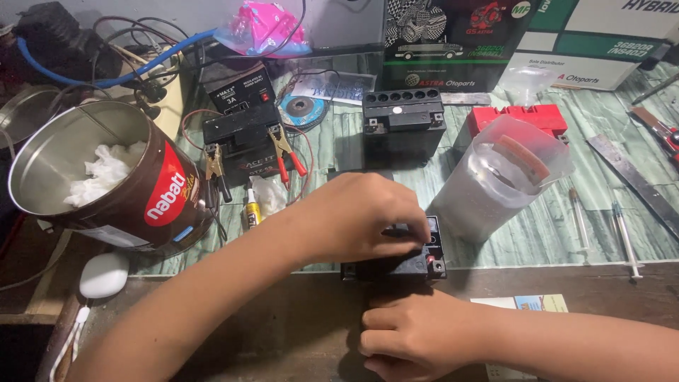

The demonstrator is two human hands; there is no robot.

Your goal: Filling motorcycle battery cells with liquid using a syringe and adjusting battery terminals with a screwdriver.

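A small black battery (414, 265) sits at the near edge of the green worktop. My left hand (364, 216) rests over its top, fingers curled down and pressing on something I cannot see. Against the battery's near side, my right hand (414, 336) grips it with fingers folded. Most of the battery is hidden under both hands.
A tipped metal tin (141, 205) with white tissue lies at the left. Behind are a black battery with clamps (244, 145), an open-celled battery (403, 120), a clear plastic jug (502, 177), red caps (520, 117), syringes (626, 237), a glue tube (252, 209) and boxes.
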